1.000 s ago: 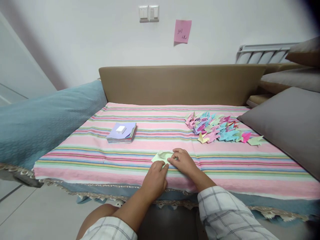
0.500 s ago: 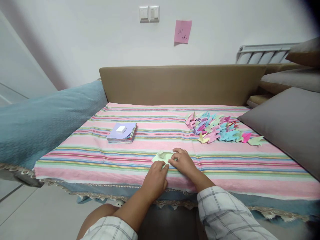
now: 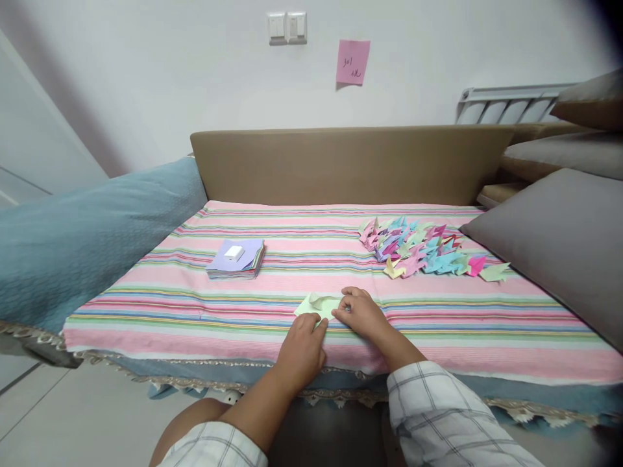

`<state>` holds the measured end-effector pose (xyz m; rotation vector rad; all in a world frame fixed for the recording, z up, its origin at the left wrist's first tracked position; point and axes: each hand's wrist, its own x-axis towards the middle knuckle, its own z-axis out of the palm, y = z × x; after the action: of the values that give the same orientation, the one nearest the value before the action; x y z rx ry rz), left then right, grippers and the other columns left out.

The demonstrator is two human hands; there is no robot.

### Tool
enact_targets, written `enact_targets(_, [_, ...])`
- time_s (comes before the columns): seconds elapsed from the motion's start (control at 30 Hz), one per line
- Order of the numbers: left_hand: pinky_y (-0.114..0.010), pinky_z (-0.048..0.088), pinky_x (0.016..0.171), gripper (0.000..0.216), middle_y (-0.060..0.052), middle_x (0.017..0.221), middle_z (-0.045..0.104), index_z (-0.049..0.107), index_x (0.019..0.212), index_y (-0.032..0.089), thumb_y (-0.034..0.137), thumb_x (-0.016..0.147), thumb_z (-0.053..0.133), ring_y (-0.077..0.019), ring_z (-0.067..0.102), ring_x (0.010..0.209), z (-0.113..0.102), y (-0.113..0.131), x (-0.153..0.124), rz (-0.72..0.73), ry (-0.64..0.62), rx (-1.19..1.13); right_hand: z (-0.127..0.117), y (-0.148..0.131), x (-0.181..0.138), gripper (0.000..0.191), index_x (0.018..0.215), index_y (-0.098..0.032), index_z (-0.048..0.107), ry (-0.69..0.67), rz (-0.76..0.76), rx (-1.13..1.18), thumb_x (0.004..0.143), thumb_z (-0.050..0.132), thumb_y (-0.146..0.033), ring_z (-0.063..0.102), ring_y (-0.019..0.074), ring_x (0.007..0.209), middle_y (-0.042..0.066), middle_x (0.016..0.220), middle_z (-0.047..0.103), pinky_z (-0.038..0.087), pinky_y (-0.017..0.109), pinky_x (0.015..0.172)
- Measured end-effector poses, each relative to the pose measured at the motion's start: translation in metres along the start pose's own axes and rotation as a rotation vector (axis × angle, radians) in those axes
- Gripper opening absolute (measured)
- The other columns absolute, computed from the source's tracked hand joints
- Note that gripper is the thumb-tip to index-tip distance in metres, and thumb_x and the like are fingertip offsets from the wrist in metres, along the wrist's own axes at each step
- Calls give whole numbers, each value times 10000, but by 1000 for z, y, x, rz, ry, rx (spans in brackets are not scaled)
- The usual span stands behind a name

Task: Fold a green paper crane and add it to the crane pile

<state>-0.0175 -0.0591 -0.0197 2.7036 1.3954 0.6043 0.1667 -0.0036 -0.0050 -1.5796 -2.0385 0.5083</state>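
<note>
A pale green folded sheet of origami paper (image 3: 316, 303) lies near the front of the striped cloth, one flap lifted at its far side. My left hand (image 3: 302, 340) presses on its near edge, fingers curled and the thumb and forefinger against the paper. At its right end, my right hand (image 3: 360, 314) pinches the paper between thumb and forefinger. Both hands cover parts of the sheet, so some of its folds are hidden.
Many-coloured folded paper cranes (image 3: 428, 250) are heaped to the right. A stack of coloured paper (image 3: 253, 250) with a small white block (image 3: 234, 253) on top sits left. Grey cushions (image 3: 549, 220) line the right side; a brown backrest (image 3: 341, 167) stands behind.
My right hand has slid slightly right along the paper, uncovering more of it. My left hand keeps its place on the near edge. The view has shifted a little.
</note>
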Motion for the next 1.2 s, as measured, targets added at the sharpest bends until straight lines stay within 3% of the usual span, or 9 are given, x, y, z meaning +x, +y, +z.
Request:
enact_targets(0.77, [-463, 417, 935, 590, -115, 1118, 507, 491, 1199, 177, 44, 624, 479, -262, 455, 1066, -2, 1, 1, -3, -8, 6, -6, 9, 2, 82, 739, -191, 629, -33, -2, -12, 685, 659, -246, 473, 233, 1108, 83, 1142, 555, 353, 345, 933])
enact_targets(0.9, [-457, 414, 944, 587, -120, 1125, 502, 491, 1202, 161, 44, 626, 479, -262, 449, 1072, -1, 0, 1, -1, -18, 21, -7, 14, 5, 130, 779, -197, 605, -33, -10, 30, 659, 651, -177, 499, 205, 1054, 55, 1037, 585, 364, 328, 913])
enact_targets(1.2, [-454, 416, 948, 568, -138, 1123, 504, 497, 1201, 132, 49, 639, 485, -267, 452, 1065, -2, 1, 0, 8, -18, 32, -8, 20, 7, 216, 835, -196, 612, -43, -25, 87, 649, 590, -90, 512, 197, 1030, 52, 1039, 587, 365, 331, 928])
